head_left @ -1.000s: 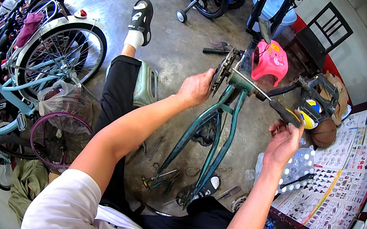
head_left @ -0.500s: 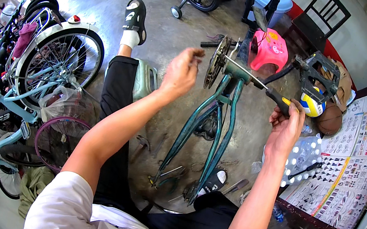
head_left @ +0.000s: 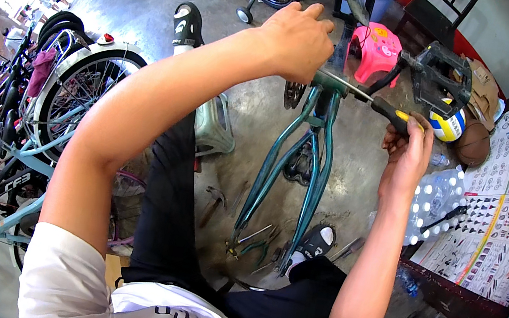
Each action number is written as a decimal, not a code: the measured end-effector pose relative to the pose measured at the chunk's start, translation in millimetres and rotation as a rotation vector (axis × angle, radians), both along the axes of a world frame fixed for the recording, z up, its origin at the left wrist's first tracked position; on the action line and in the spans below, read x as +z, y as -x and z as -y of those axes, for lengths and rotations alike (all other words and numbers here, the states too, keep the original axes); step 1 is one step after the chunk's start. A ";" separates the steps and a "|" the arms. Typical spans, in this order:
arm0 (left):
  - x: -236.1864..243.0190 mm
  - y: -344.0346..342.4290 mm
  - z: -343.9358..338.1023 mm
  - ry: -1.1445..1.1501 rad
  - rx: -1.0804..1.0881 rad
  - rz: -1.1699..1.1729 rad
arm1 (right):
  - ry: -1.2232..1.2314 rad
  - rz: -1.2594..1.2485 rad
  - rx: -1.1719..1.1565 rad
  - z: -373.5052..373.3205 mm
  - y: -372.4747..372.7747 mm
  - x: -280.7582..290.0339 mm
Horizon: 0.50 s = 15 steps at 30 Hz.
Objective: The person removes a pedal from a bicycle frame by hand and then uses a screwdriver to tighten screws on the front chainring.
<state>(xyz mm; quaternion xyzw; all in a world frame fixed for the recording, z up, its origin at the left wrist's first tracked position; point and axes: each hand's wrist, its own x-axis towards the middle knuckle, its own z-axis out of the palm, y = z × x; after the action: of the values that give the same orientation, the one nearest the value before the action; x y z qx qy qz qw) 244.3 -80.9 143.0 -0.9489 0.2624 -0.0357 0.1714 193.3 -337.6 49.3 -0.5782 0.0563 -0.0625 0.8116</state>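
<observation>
A green bicycle frame [head_left: 323, 130] stands between my legs, its two stays running down toward me. My right hand [head_left: 407, 152] grips the black and yellow handle of a screwdriver [head_left: 385, 110]. The metal shaft lies across the frame's bottom bracket shell, its tip hidden near my left hand. Over the chainring [head_left: 293, 95], my left hand [head_left: 301, 43] is bent with its back toward me and its fingers curled. Its fingertips are out of sight, so what they hold or touch cannot be made out. A black pedal [head_left: 442, 80] on its crank arm sticks out above the screwdriver.
A hammer [head_left: 213, 205] and green-handled pliers [head_left: 258, 245] lie on the floor. Several bicycles [head_left: 39, 141] crowd the left side. A pink stool [head_left: 377, 51], a volleyball [head_left: 448, 122], a basketball [head_left: 473, 144] and bottles [head_left: 437, 201] are at the right. A green plastic stool [head_left: 215, 128] stands by my left leg.
My left hand has moved right and away from me, from beside the chainring to over it. My right hand keeps the screwdriver at the frame. The view has shifted slightly.
</observation>
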 end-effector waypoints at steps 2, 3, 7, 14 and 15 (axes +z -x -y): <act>2.5 -0.8 7.8 -0.065 0.003 -0.013 | -0.004 -0.003 0.010 3.0 -0.5 -0.9; 2.5 -0.3 11.4 -0.097 0.005 -0.019 | -0.005 -0.005 0.017 4.1 0.0 -1.1; 0.6 3.2 21.7 -0.164 -0.041 0.062 | -0.001 -0.016 0.022 6.3 0.7 -0.7; -3.8 2.4 27.2 -0.223 -0.135 0.120 | 0.020 -0.018 -0.018 5.5 -1.4 2.1; -5.9 1.0 26.7 -0.220 -0.150 0.124 | 0.031 -0.016 -0.037 7.5 -3.4 0.2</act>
<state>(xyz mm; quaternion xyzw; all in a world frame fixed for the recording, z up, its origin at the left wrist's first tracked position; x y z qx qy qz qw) 243.3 -107.5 137.1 -0.8981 0.3239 -0.0778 0.2871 196.7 -345.1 49.4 -0.5900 0.0726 -0.0737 0.8007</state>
